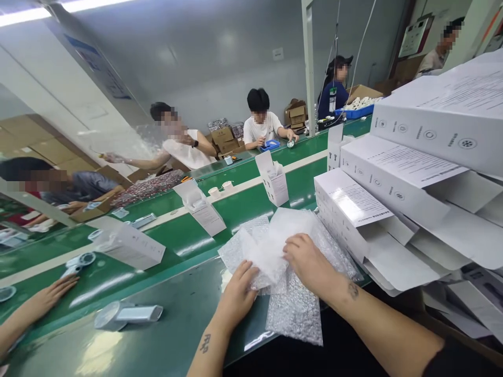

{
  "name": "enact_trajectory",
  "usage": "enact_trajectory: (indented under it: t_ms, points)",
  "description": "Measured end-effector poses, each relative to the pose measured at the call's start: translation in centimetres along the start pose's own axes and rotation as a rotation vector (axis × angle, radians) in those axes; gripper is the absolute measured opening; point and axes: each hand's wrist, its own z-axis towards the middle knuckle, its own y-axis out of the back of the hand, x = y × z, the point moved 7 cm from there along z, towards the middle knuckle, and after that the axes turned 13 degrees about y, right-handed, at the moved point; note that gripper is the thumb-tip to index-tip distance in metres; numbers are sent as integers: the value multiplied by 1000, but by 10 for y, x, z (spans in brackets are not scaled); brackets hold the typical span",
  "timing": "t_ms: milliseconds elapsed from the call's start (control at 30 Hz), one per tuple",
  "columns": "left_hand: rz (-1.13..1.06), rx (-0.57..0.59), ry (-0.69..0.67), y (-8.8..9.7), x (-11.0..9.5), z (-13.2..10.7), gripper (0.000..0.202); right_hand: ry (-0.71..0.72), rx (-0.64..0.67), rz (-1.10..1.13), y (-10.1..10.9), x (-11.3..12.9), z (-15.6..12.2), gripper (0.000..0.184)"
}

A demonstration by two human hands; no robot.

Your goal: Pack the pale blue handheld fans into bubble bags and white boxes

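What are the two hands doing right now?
Left hand: gripping the bubble wrap.
Right hand: curled on the bubble wrap; grip cannot be told.

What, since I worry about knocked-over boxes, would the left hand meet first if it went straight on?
The left hand would first push into the bubble wrap at its fingertips; beyond, probably the open white box, depth unclear.

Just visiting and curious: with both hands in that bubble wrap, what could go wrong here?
The bubble wrap under the left hand and right hand hangs over the table edge, so a sheet might slip off. The tilted stack of white boxes stands close beside the right hand; a nudge could tip it.
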Motion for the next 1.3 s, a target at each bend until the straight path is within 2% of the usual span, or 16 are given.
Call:
enact_trajectory:
  t_ms: [100, 233, 300, 400, 467, 533, 600, 633, 700, 800, 867, 900, 933, 1067, 1200, 1300]
  points:
    - [-255, -133, 109, 9, 20, -2, 41, 63, 192, 96, -17, 18, -31, 28]
    - [-667, -298, 317, 28, 37, -7, 33, 166, 462, 130, -46, 22, -61, 97]
    - [-729, -235, 296, 34, 31, -5, 29, 202, 521, 112, -49, 18, -65, 105]
    - [-692, -66, 322, 35, 29, -1, 22, 140, 589, 140, -40, 6, -63, 96]
    - [-791, -242, 486, 49, 49, -4, 22, 67, 623, 209, -30, 0, -59, 95]
    - [-925, -587, 622, 69, 68, -16, 24, -1, 630, 251, -23, -5, -53, 101]
    - [-1004, -890, 582, 84, 66, -28, 24, -46, 619, 224, -23, -11, -43, 108]
    - [-1006, -939, 501, 88, 56, -29, 24, -58, 609, 191, -26, -14, -38, 111]
    - [-875, -828, 254, 87, 15, -17, 21, -60, 600, 126, -33, -16, -26, 113]
    - [-363, -277, -11, 46, -56, 15, 20, -20, 597, 81, -35, -9, -19, 104]
    - [-85, 80, -13, 12, -69, 32, 26, -16, 588, 78, -27, -1, -25, 97]
    - [-22, 170, 18, 5, -66, 40, 29, -49, 577, 73, -21, 1, -32, 100]
    - [7, 181, 51, 5, -61, 48, 32, -107, 566, 66, -15, 1, -39, 106]
    - [82, -102, 233, 28, -30, 73, 58, -347, 560, 49, -15, -10, -66, 130]
    - [230, -9, 311, -4, -24, 60, 77, -313, 528, 81, -39, -25, -57, 113]
    - [145, -116, 270, -17, -33, 42, 73, -235, 467, 105, -43, -32, -44, 103]
